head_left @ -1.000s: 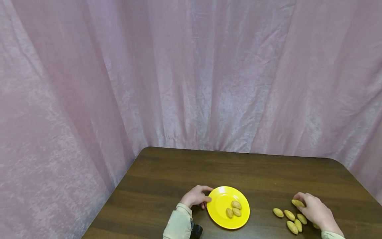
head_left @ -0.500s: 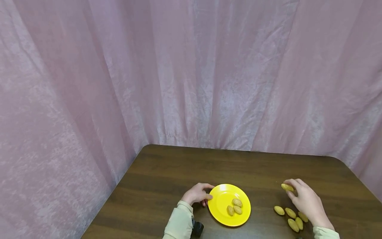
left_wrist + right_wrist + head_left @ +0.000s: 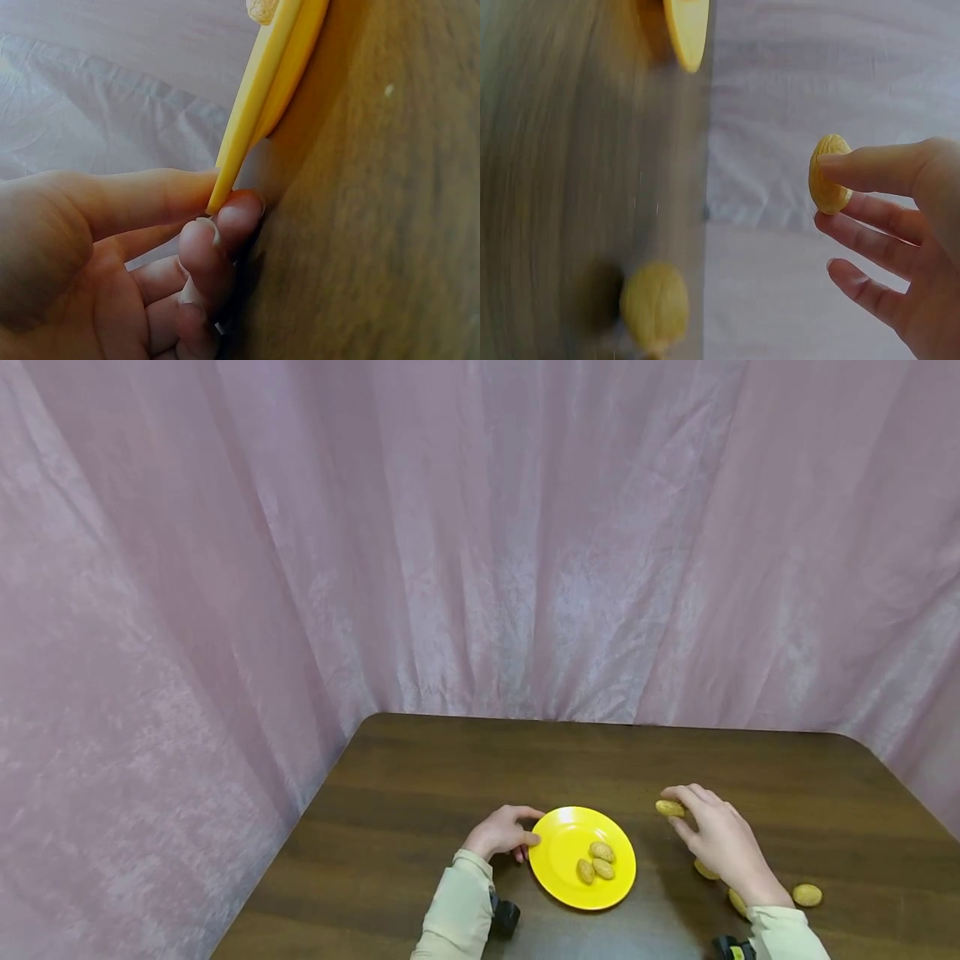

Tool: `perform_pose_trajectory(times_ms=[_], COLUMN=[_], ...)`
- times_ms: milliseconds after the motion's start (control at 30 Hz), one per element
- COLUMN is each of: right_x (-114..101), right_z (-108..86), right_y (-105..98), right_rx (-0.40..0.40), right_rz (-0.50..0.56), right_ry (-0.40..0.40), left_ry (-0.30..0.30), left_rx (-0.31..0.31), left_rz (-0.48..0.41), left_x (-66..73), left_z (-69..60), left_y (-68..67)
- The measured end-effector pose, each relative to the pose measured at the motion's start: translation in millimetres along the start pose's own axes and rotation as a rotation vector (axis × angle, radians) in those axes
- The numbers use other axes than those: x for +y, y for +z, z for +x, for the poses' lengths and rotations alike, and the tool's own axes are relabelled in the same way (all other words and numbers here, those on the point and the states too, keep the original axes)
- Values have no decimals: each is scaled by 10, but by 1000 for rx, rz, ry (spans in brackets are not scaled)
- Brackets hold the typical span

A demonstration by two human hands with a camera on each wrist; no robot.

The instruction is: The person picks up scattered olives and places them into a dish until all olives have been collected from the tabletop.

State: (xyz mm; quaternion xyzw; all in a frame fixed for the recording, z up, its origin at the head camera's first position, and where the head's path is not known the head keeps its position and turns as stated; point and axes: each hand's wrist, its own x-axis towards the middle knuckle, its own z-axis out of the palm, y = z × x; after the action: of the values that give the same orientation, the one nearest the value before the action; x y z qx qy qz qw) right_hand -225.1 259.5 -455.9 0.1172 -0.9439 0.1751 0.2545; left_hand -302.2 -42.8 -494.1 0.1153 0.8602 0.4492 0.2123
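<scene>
sitting between thumb (image 3: pixel 889 169) and fingers (image 3: pixel 871 241) of right grip (image 3: pixel 722 842): yellow nut (image 3: pixel 827 197).

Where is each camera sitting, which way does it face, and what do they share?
Head: worn on the head, facing forward and down over the brown table, yellow plate and pink curtain; left hand, right hand and sleeves show.
Left wrist: on that wrist, looking along the left hand pinching the plate's edge; thumb and fingers show.
Right wrist: on that wrist, looking along the right hand pinching an almond-shaped nut; thumb and fingers show.
Shared: head and right wrist both show the pinched nut; all three catch the plate.
</scene>
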Motion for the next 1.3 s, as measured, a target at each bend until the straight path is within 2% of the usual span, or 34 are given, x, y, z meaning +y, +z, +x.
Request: perform_pose_trajectory(times_ms=[267,467,567,633,767,867,933,1033,1300], right_x=[-321,-521,-592,-617,-609,-581,-569,-562,-563], right_z=[68,93,108,123,154,165,165,162,128], right_y=[180,305,342,352,346,356,367,381,455], right_rx=[-37,-102,-169,-227,-324,-363,-376,-383,-440], right_rz=[39,65,77,84,112,136,147,151,192], right_ry=[-76,-152,-178,-197,-297,-382,-412,-431,-387], left_ry=[-12,-23,-27,-31,-36,-40,-42,-42,-38], left_rx=[-10,-21,-22,-22,-25,-32,-36,-36,-35], left_rz=[9,10,7,9,22,27,31,33,51], left_x=[-25,-20,-9,3,38,55,56,50,47], left_z=[32,-7,-32,-43,-55,-59,-63,-64,-83], left_y=[0,12,19,24,24,24,27,39,75])
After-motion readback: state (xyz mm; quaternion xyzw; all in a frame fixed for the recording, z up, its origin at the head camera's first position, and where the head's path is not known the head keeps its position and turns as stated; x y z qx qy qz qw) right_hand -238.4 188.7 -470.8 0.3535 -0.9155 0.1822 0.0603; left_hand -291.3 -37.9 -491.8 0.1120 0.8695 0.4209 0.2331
